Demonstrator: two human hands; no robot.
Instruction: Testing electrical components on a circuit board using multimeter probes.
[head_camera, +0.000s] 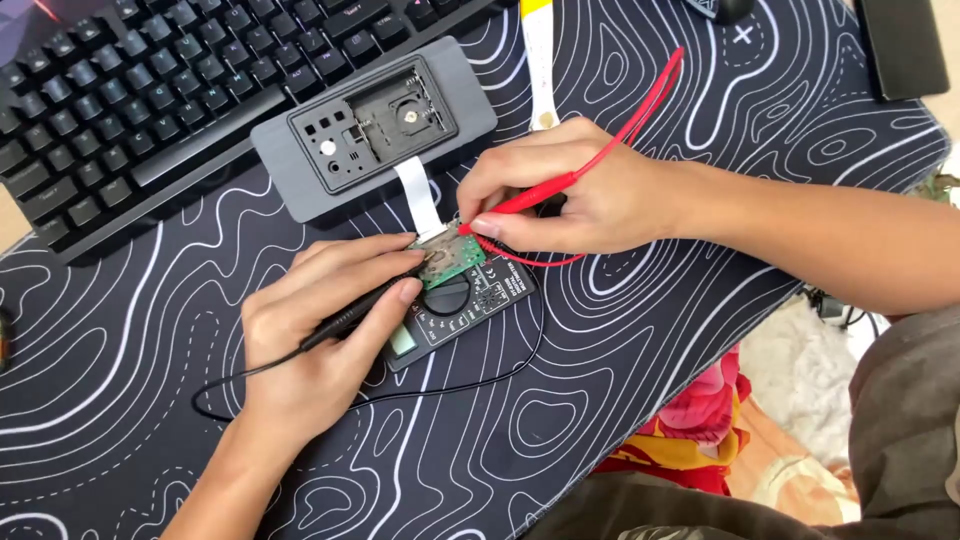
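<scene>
While the grey casing (290, 150) lies opened beside the keyboard (150, 90), its green circuit board (452, 256), resting on the multimeter (460, 305), is being probed: black probe (355, 312) pinched in the left hand (320, 330), red probe (530, 200) in the right hand (570, 195), reassembly left undone

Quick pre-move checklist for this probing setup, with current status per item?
1. Red probe gripped in right hand: ok.
2. Black probe gripped in left hand: ok.
3. Both tips at the small green circuit board: ok, though exact contact points are too small to tell.
4. Board lies on top of the multimeter, resting against its dial: not ok, looks unsteady.
5. Meter display readable: cannot tell, the left hand partly covers it.
6. White ribbon cable runs from the grey opened housing to the board: ok, looks unstrained.
</scene>
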